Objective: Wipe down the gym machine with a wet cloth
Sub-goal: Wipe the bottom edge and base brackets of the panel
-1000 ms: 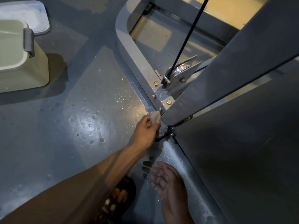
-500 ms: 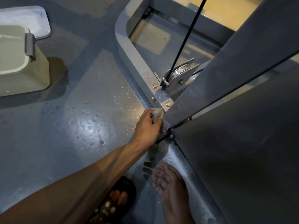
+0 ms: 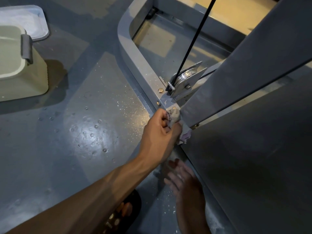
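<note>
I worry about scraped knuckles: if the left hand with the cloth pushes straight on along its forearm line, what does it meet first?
Probably the slanted grey beam; the left hand already presses the cloth at its foot.

Wet cloth bunched against the gym machine's base joint

The pale, crumpled cloth (image 3: 175, 116) presses on the grey metal gym machine (image 3: 140, 61) where its curved base bar meets the slanted upright beam, just below a brass bolt. A frayed corner of it hangs lower by the joint. A black cable runs down into a steel pulley beside it.
</note>
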Demonstrator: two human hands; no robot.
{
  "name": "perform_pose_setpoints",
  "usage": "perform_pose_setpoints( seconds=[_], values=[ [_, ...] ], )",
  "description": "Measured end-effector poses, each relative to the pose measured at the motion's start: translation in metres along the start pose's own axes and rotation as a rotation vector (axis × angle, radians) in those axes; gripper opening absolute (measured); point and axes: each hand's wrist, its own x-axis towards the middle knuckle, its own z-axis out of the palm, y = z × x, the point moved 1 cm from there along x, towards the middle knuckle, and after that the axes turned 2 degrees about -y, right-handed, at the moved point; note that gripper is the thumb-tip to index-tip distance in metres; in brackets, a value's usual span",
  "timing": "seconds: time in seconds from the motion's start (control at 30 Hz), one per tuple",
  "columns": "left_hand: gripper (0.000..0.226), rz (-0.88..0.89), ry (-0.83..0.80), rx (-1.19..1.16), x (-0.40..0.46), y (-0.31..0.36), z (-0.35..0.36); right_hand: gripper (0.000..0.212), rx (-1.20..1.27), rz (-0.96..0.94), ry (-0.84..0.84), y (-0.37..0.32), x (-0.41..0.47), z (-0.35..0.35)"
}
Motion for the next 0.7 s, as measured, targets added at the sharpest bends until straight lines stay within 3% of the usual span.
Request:
perform_pose_setpoints(
  seconds=[0.03,0.1,0.17,0.23,0.33,0.43,0.6,0.7],
  values=[
    [0.024,0.014,-0.004,0.008,0.000,0.002,-0.001,0.017,0.020,-0.040,-0.022,-0.005,-0.002,0.001],
    [0.024,-0.033,0.010,0.056,0.003,-0.005,-0.002,0.035,0.012,-0.144,-0.051,-0.014,-0.005,0.001],
    [0.019,-0.147,0.027,0.118,0.009,-0.017,-0.002,0.023,-0.043,-0.229,-0.055,-0.019,-0.006,0.000],
    [0.015,-0.209,0.040,0.166,0.010,-0.023,-0.002,0.023,-0.114,-0.317,-0.061,-0.019,-0.008,-0.001],
    [0.020,-0.093,0.023,0.072,0.007,-0.012,-0.001,0.048,-0.177,-0.391,-0.042,-0.020,-0.013,0.004],
    [0.034,0.066,-0.029,0.003,-0.001,0.006,-0.002,0.041,-0.246,-0.502,-0.026,-0.019,-0.015,0.006],
    [0.016,-0.169,-0.017,0.144,0.011,-0.015,-0.006,0.045,-0.433,-0.617,-0.027,-0.020,-0.017,0.004],
    [0.017,-0.115,-0.035,0.072,0.011,-0.007,-0.006,0.044,-0.475,-0.671,-0.019,-0.017,-0.018,0.001]
  ],
)
